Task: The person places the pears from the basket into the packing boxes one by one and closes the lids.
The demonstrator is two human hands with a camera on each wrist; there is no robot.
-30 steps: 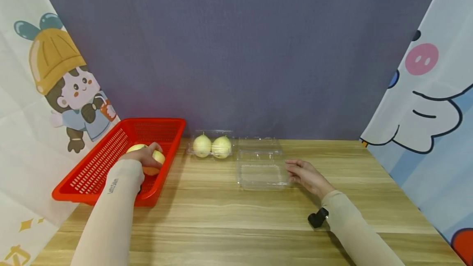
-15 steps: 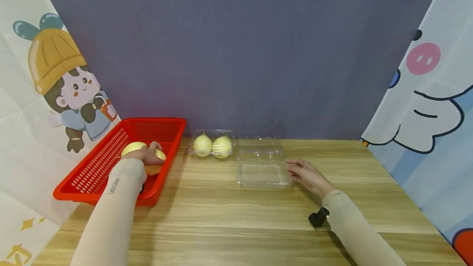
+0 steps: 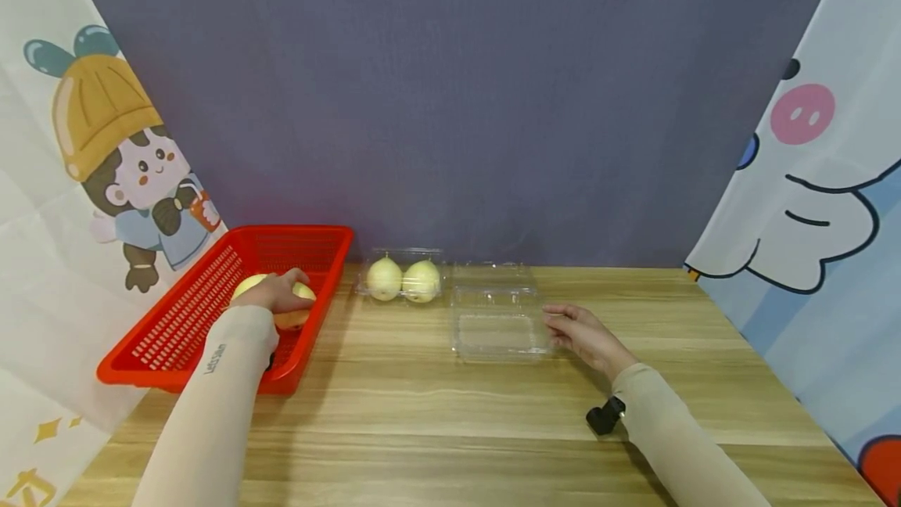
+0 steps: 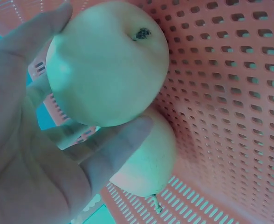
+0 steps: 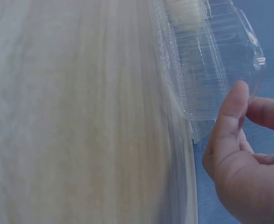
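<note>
In the red basket (image 3: 304, 350), my left hand (image 3: 271, 293) grips a pale yellow pear (image 3: 292, 320). The left wrist view shows its fingers and thumb around that pear (image 4: 108, 63), while a second pear (image 4: 151, 156) with a stem lies against it, partly behind the thumb. Toward the middle of the table, an open clear plastic clamshell box (image 3: 496, 332) lies with its lid folded back. My right hand (image 3: 587, 337) pinches the box's right edge between thumb and finger; the right wrist view shows this grip on the clear rim (image 5: 256, 60).
A shut clear box (image 3: 403, 293) with two pears (image 3: 384, 279) inside stands between the basket and the open box. Behind the wooden table (image 3: 450, 429) rises a dark grey backdrop (image 3: 450, 100). Printed cartoon cloths hang on both sides.
My left hand has shifted very slightly in the basket around the pear, and the other pear has rolled a little to the left. My right hand and the open box stay still.
</note>
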